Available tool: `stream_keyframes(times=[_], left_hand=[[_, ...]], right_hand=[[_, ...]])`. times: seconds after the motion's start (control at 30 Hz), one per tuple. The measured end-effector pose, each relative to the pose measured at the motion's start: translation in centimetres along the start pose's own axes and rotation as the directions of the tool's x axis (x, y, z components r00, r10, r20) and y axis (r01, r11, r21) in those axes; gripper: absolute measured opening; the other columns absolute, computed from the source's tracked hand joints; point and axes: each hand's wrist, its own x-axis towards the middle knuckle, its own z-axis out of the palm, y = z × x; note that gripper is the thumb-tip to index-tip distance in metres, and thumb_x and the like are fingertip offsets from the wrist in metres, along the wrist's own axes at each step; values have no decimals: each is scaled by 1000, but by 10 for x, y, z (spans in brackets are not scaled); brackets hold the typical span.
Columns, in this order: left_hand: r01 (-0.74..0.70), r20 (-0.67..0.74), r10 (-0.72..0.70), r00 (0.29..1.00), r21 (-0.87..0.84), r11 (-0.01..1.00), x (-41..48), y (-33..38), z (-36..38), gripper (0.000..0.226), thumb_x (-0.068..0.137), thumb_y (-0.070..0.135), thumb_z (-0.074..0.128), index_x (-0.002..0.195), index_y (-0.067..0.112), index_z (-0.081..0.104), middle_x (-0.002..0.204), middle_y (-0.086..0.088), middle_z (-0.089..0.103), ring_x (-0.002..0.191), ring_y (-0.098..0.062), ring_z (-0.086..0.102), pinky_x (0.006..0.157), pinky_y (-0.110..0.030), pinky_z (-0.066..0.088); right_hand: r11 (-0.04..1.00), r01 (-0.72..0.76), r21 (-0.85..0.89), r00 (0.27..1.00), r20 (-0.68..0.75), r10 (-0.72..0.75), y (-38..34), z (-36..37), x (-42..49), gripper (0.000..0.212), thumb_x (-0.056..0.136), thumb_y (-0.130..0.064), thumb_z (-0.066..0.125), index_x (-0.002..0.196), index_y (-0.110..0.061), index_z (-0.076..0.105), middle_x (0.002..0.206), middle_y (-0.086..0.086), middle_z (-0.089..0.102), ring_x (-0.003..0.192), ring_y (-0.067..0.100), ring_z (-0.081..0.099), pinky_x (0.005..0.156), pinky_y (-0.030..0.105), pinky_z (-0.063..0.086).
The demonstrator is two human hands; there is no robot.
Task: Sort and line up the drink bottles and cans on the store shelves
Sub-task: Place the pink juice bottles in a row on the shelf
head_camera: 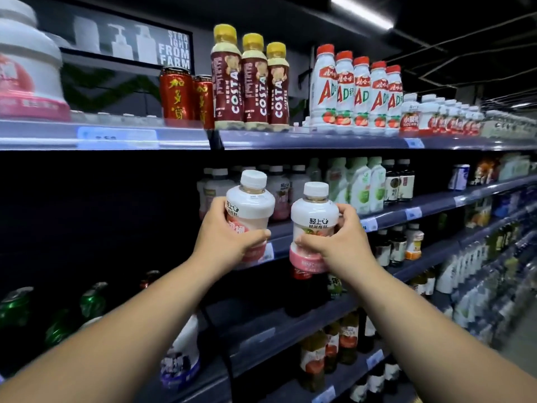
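Observation:
My left hand (225, 237) grips a squat white-and-pink drink bottle (250, 203) with a white cap, held upright in front of the second shelf (406, 212). My right hand (343, 242) holds a matching white-and-pink bottle (313, 216), a little lower and to the right of the first. The two bottles are close together but apart. Behind them on that shelf stand more bottles of the same kind (279, 190), partly hidden by the held ones.
The top shelf (290, 139) carries red cans (175, 96), three Costa coffee bottles (251, 82) and a row of white AD bottles (360, 94). Green-and-white bottles (360, 187) stand right of my hands. Lower shelves hold green cans (93, 301) and dark bottles (386, 248).

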Motion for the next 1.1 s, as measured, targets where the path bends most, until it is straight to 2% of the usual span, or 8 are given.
stream_keyframes(times=[0.07, 0.3, 0.47, 0.57, 0.67, 0.87, 0.97, 1.1], left_hand=[[-16, -6, 16, 1000, 3, 1000, 21, -3, 15, 66, 57, 24, 94, 106, 25, 51, 95, 15, 62, 82, 4, 58, 68, -14, 46], [91, -32, -88, 996, 105, 990, 70, -25, 53, 83, 36, 58, 90, 105, 23, 63, 98, 7, 72, 90, -7, 69, 84, -36, 58], [190, -118, -171, 978, 169, 967, 89, -25, 80, 81, 38, 53, 95, 104, 20, 63, 98, 7, 71, 87, -7, 68, 83, -32, 57], [223, -148, -192, 970, 226, 948, 98, -24, 101, 98, 22, 74, 85, 104, 23, 69, 97, 9, 75, 87, -7, 71, 84, -35, 59], [269, -172, -222, 960, 342, 901, 99, -25, 125, 92, 26, 79, 79, 98, 22, 71, 93, 8, 75, 82, -8, 71, 79, -35, 60], [324, -225, -238, 945, 549, 770, 98, -17, 148, 91, 54, 75, 77, 113, 9, 58, 114, -9, 66, 106, -26, 64, 91, -36, 52], [326, -202, -256, 945, 543, 774, 102, -21, 143, 84, 58, 72, 74, 113, 9, 60, 108, -4, 64, 100, -20, 62, 93, -35, 51], [314, -148, -277, 949, 504, 804, 103, -31, 138, 75, 51, 67, 76, 105, 16, 65, 99, 4, 73, 92, -13, 69, 89, -37, 56]], right_hand=[[1000, 11, 0, 1000, -21, -11, 11, 0, 26, 76, 55, -19, 94, 115, -30, 48, 107, -9, 65, 97, 10, 66, 86, 33, 55], [998, 47, 40, 999, -5, -47, 42, 10, 103, 73, 57, -20, 93, 115, -26, 49, 105, -7, 67, 94, 11, 68, 87, 33, 55], [986, 47, 157, 995, 85, -61, 58, 16, 153, 73, 60, -19, 94, 116, -21, 47, 105, 2, 70, 85, 12, 70, 81, 35, 58], [973, 162, 165, 978, 102, -180, 58, 12, 179, 74, 65, -14, 92, 117, -24, 40, 104, -10, 61, 87, 8, 63, 82, 25, 50], [973, 191, 132, 966, 153, -210, 74, 9, 195, 78, 63, -20, 93, 117, -27, 37, 102, -14, 57, 91, 8, 61, 86, 28, 48], [967, 180, -179, 956, 264, -129, 108, 6, 211, 95, 61, -63, 82, 130, -15, 38, 117, 10, 65, 108, 31, 63, 87, 41, 53], [851, 318, -419, 919, 358, -167, 104, -1, 216, 102, 67, -77, 69, 137, -13, 31, 122, 15, 63, 111, 37, 62, 83, 43, 52], [780, 388, -491, 901, 381, -209, 112, -16, 212, 92, 77, -80, 56, 136, -15, 30, 119, 16, 65, 107, 37, 64, 79, 43, 50]])
